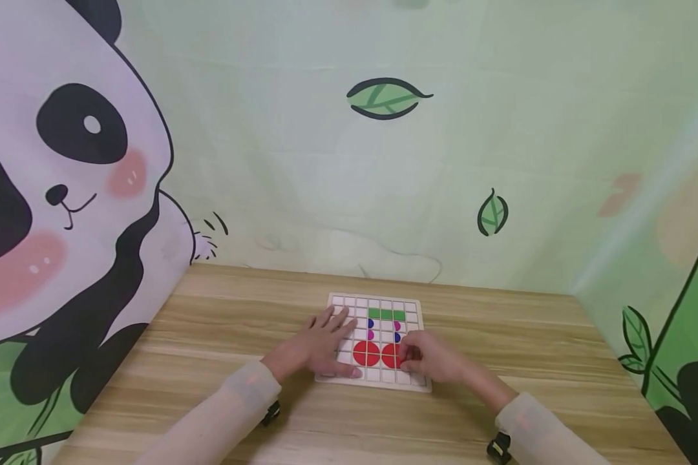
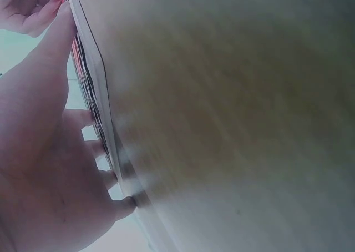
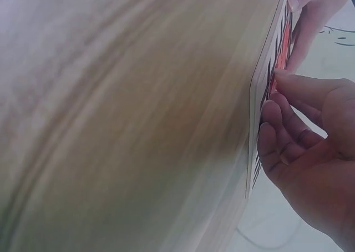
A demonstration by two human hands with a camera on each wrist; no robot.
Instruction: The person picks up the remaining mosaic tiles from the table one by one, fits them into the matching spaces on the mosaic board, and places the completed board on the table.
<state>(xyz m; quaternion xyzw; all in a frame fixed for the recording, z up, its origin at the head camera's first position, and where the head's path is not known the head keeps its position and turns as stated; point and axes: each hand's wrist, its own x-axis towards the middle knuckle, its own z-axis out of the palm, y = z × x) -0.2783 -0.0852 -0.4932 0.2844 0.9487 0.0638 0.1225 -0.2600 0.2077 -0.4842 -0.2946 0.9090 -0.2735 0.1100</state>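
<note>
A white board [image 1: 380, 374] with a square grid lies flat on the wooden table. Coloured shapes fill some squares: a green strip [image 1: 386, 314] at the top, small blue and pink half-circles [image 1: 370, 324] below it, and two large red circles [image 1: 366, 353] lower down. My left hand [image 1: 324, 342] lies spread over the board's left side, fingers straight, thumb near the lower edge. My right hand [image 1: 433, 356] has curled fingers at the right red circle [image 1: 390, 356], thumb and index finger pinching at a red tile [image 3: 273, 86]. That hand hides the circle's right part.
The wooden table [image 1: 227, 329] extends on all sides of the board. Behind it hangs a pale green cloth wall [image 1: 302, 194] with leaf drawings, and a large panda picture [image 1: 81, 194] covers the left side. Each sleeve carries a dark strap [image 1: 499, 447] near the wrist.
</note>
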